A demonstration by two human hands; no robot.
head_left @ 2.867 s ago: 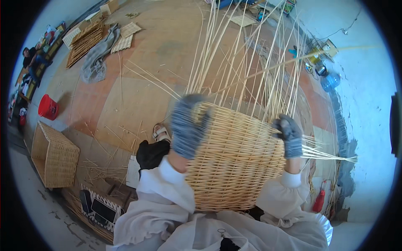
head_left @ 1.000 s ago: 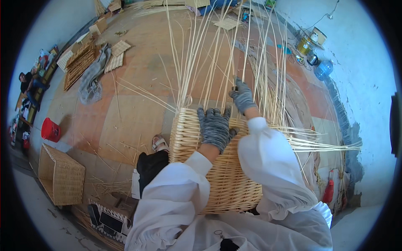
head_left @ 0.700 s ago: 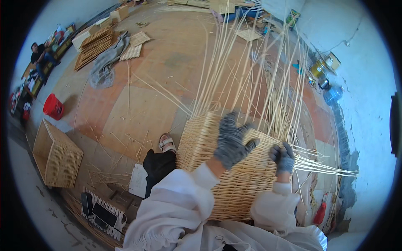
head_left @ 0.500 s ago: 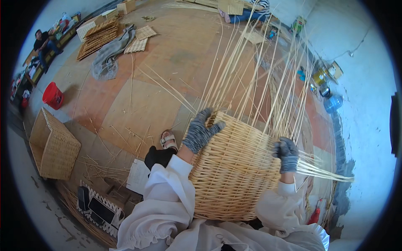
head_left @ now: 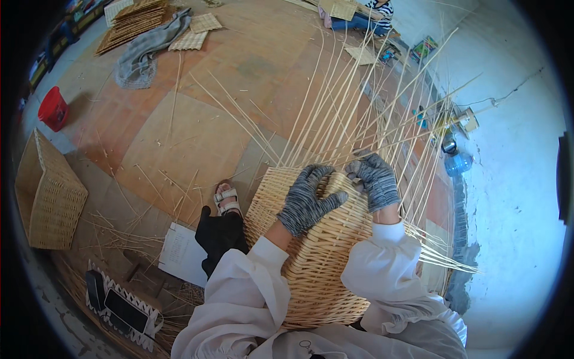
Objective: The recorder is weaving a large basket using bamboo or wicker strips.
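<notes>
A half-woven wicker basket (head_left: 329,257) rests against my lap, one corner turned toward me. Long pale wicker strands (head_left: 338,102) fan out from its upper rim, and a bundle of strand ends (head_left: 445,254) sticks out at the right. My left hand (head_left: 311,200), in a grey knit glove, grips the rim left of the corner, fingers over the edge and thumb along the outer wall. Close beside it, my right hand (head_left: 375,181), gloved alike, is closed at the rim with fingertips pinched around a strand; the exact piece is partly hidden.
A woven box (head_left: 57,200) and a red bucket (head_left: 54,109) stand at the left. A phone (head_left: 127,311) and white paper (head_left: 182,254) lie at lower left. Woven panels (head_left: 131,27) are stacked far left. Another person (head_left: 362,23) sits far back; a water jug (head_left: 458,164) stands by the wall.
The basket has turned, bringing a corner between my hands. My right hand has moved left and up from the right side to the rim beside my left hand.
</notes>
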